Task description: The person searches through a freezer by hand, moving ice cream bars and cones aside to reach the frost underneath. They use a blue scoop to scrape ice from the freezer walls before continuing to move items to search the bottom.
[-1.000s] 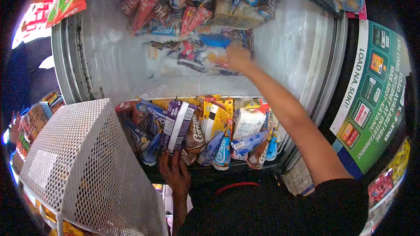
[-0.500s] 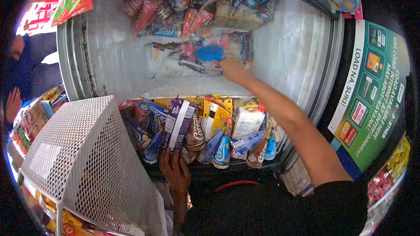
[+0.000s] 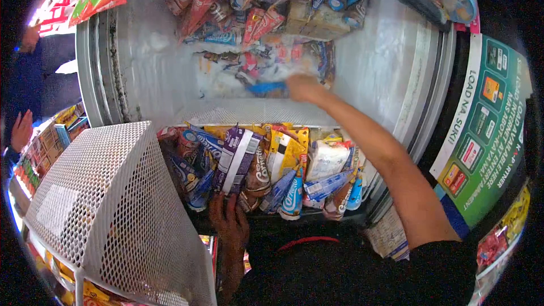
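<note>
Deep in the chest freezer (image 3: 146, 73), my right hand (image 3: 305, 88) is closed around a flat blue plastic tool (image 3: 267, 88), blurred by motion. The tool lies low over frost (image 3: 212, 82) and scattered ice cream packs (image 3: 249, 63) on the freezer floor. My left hand (image 3: 229, 218) rests at the freezer's near edge, fingers stretched out. Its fingertips reach the lower end of a purple ice cream pack (image 3: 238, 161). Beside that pack are a brown Cornetto cone (image 3: 260, 173), a yellow pack (image 3: 286, 150) and a light blue Cornetto cone (image 3: 292, 197).
Red cones (image 3: 263, 25) and a carton (image 3: 314, 21) fill the far end of the freezer. A white mesh basket (image 3: 90, 198) stands at left. Beyond it another person's hand (image 3: 21, 130) shows. A green sign (image 3: 481, 136) hangs at right.
My right hand has drawn the blue tool slightly nearer and tilted it, so it looks narrower. My left hand stays at the edge. The whole view has shifted a little.
</note>
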Demonstrator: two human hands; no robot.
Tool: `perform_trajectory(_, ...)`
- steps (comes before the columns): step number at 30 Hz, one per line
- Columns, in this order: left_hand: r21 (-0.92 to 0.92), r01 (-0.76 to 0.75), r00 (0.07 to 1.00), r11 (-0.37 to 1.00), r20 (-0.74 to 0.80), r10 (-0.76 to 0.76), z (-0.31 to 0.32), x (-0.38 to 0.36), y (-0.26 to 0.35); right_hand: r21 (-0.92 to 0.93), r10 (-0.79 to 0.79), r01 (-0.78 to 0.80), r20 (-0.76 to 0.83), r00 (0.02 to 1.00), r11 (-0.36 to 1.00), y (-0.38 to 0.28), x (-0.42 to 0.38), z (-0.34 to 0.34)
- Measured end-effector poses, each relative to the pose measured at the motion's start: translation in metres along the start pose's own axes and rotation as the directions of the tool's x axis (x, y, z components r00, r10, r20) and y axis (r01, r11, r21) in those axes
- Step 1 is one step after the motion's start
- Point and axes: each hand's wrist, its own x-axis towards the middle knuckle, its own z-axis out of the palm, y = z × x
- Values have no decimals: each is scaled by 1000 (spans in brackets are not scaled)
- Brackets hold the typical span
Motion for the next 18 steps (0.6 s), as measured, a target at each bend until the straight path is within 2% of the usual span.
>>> perform_trajectory(1, 5, -8, 1000, 1000, 15, 8, -3, -2, -1, 47, 80, -79, -7, 997, 996, -8, -23, -36)
perform_trajectory(4, -3, 17, 1000, 1000, 3, -17, -3, -1, 3, 29, 131, -129, -92, 987, 991, 33, 2, -6)
perform_trajectory(5, 6, 30, 999, 1000, 27, -31, -4, 1, 4, 39, 42, -33, -272, 961, 999, 38, 15, 34)
perform_trajectory(6, 15, 42, 998, 999, 45, -43, -4, 4, 3, 31, 31, -23, -281, 959, 999, 28, 23, 40)
perform_trajectory(8, 13, 28, 999, 1000, 21, -28, -3, -1, 4, 88, 24, -33, 107, 994, 996, 3, 24, 48)
perform_trajectory(10, 29, 0, 1000, 1000, -4, 0, -2, 3, 0, 144, -20, 12, 50, 999, 990, 0, 17, 28)
perform_trajectory(12, -18, 12, 998, 1000, 67, -11, -6, 2, -1, 55, 0, -2, 37, 999, 998, 13, 0, -2)
perform_trajectory(13, -23, 10, 998, 1000, 66, -8, -5, 4, 1, -24, 122, -122, 8, 993, 992, 15, -13, -23)
perform_trajectory(14, -9, 20, 998, 1000, 61, -20, -4, 4, 3, -27, 123, -122, 10, 992, 992, 26, -12, -12)
perform_trajectory(16, 8, 40, 998, 999, 49, -41, -4, 2, 5, 27, 191, -189, -155, 969, 982, 55, 5, 34)
perform_trajectory(18, 27, 9, 999, 1000, 48, -10, -3, 3, 1, 54, 199, -192, -175, 964, 980, 36, 14, 60)
